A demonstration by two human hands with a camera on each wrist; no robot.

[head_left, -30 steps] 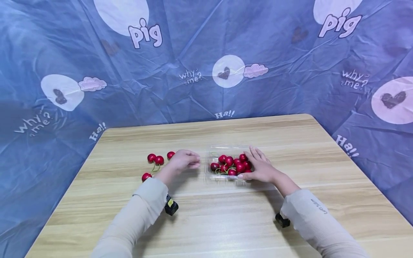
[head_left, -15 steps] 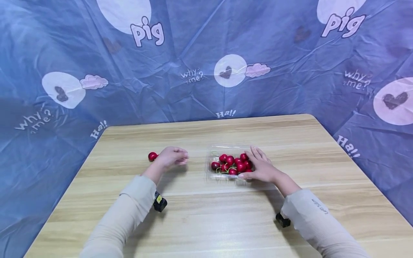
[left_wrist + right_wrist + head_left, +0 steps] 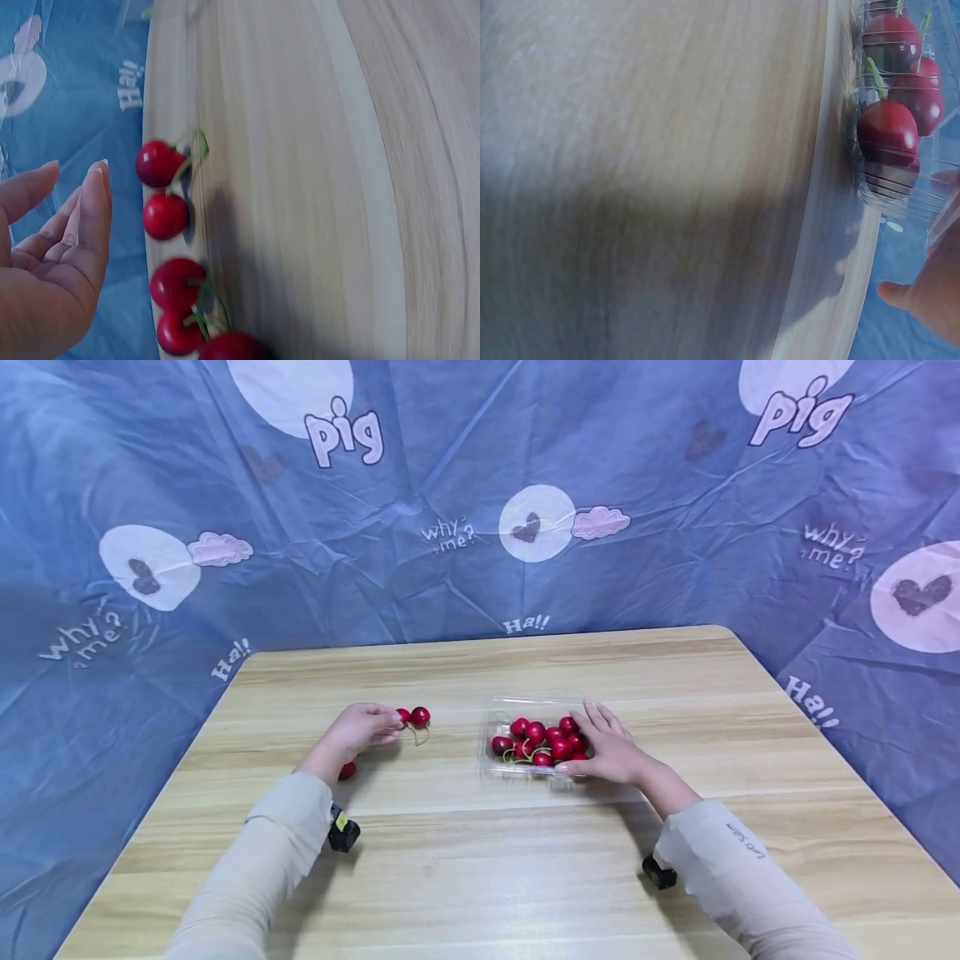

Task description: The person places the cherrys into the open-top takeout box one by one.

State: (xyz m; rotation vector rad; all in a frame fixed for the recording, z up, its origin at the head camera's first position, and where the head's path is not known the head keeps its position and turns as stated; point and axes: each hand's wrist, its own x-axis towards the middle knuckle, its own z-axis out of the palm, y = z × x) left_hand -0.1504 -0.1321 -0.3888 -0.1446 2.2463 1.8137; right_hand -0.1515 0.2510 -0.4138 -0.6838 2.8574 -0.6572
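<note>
Lying in a clear, ribbed plastic box, round cherries gleam.

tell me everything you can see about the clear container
The clear container looks like thin, transparent plastic: a shallow rectangular tub with ridged walls in the right wrist view. It sits upright on the wood-look table, long side running left to right. Red cherries with green stems are heaped inside. The person's right hand spreads over its right end, seemingly touching the rim there.
</note>
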